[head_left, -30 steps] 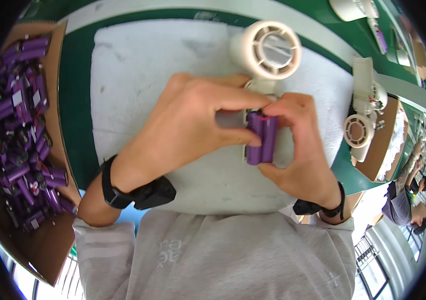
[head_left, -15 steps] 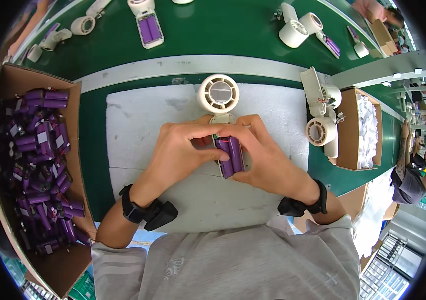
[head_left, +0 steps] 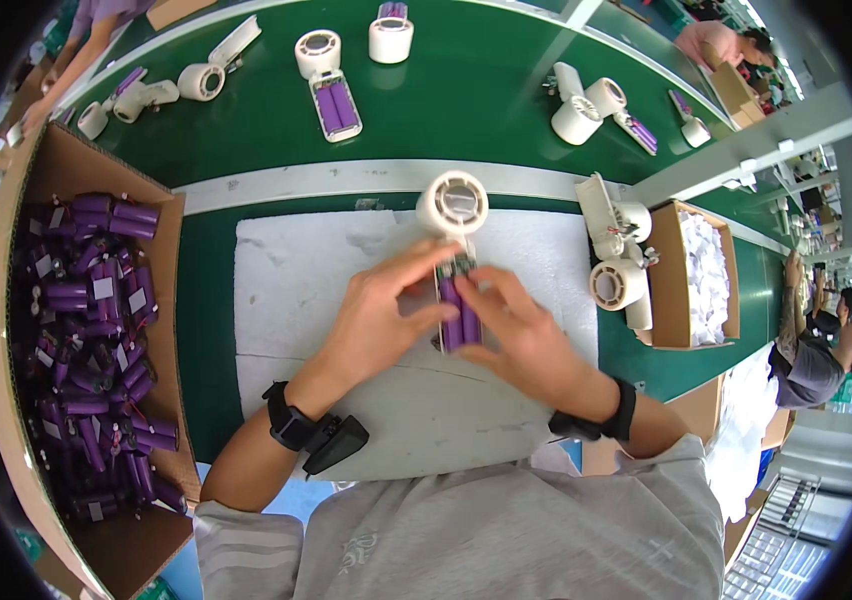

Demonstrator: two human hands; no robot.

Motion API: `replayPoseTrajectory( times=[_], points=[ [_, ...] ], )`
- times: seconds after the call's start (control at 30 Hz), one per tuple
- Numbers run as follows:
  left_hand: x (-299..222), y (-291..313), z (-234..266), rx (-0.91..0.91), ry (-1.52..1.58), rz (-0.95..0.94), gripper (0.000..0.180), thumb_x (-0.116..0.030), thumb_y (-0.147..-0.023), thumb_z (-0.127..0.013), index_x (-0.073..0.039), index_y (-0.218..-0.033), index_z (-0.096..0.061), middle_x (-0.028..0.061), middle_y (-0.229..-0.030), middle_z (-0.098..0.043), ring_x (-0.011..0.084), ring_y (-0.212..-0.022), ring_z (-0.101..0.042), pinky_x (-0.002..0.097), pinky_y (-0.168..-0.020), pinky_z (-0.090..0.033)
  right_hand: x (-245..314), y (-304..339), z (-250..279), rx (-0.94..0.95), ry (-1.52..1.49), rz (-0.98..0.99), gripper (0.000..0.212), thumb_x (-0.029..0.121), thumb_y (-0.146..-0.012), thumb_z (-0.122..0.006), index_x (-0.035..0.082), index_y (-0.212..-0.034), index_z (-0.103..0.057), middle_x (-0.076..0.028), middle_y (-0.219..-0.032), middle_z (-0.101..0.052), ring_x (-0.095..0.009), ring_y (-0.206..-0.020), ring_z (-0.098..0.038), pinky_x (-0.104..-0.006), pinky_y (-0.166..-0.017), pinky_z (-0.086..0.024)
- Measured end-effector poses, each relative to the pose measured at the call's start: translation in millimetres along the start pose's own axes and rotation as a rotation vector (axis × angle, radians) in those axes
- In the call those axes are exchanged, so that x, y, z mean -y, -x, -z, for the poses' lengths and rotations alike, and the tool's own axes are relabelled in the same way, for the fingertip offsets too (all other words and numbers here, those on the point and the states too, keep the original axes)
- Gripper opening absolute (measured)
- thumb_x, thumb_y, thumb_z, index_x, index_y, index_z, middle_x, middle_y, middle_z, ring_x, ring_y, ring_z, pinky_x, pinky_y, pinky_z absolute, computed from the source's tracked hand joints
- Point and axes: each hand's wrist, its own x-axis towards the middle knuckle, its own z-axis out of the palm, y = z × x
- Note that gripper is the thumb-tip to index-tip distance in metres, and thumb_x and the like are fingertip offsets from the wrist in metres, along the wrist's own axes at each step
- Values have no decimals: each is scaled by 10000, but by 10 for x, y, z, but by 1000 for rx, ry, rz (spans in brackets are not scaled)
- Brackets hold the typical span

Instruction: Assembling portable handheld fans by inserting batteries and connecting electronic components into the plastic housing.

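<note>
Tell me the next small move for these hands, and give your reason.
I'd gently press the purple battery pack down into the open white fan: the left hand's thumb is against it, the right hand's fingers are at its upper end, and whether it sits fully home can't be told.

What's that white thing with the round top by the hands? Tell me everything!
The white thing looks like plastic. Its round head has slots around a grey disc. Its open handle points toward the person, with two purple cylinders side by side inside and what looks like a circuit board near the head. It's over the pale mat. The left hand holds it; the right hand seems to touch the cylinders.
</note>
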Motion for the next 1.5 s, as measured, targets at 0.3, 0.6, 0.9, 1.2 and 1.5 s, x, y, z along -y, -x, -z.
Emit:
replayPoseTrajectory(
  times=[0.3, 0.6, 0.9, 1.2, 1.5],
  points=[
    [91, -11, 29, -208, -82, 36, 435, -41, -778, -711, -82, -1199, -613, 108, -1111, -647, 207, -889, -615, 299, -781, -507, -427, -1256, 970, -333, 513, -318, 600, 271, -777, -710, -16, -1265, -512, -267, -1177, -552, -428, -1078, -548, -471, -901, -475],
    [83, -35, 25, -168, -123, -39, 315, -15, -781, -691, -55, -1090, -643, 92, -1074, -651, 202, -862, -609, 293, -765, -503, -2024, -1576, 1469, 1, 797, -785, 428, 350, -764, -686, 36, -1052, -639, -244, -1086, -644, -361, -1091, -604, -404, -902, -504],
    [27, -25, 41, -177, -145, -93, 268, -15, -788, -679, -58, -1052, -650, 81, -1051, -650, 206, -813, -602, 297, -725, -506, -1067, -1252, 1843, -416, 391, -415, 597, 304, -737, -735, 56, -1234, -515, -110, -992, -635, -250, -892, -631, -351, -790, -511],
    [13, -17, 46, -395, -74, -76, 304, -84, -819, -686, -59, -1114, -617, 96, -1119, -619, 207, -837, -596, 301, -710, -507, 184, -767, 1691, -372, -183, -72, 522, 312, -798, -608, 62, -1251, -532, -64, -1072, -575, -158, -1000, -553, -270, -852, -439],
    [-100, 28, 34, -265, 77, -174, 324, -192, -863, -684, -86, -1158, -605, 65, -1084, -614, 160, -861, -590, 296, -723, -487, -12, -990, 1175, 324, -289, -528, 562, 387, -799, -541, 35, -1237, -564, -45, -938, -619, -113, -751, -566, -250, -571, -440]
  ],
)
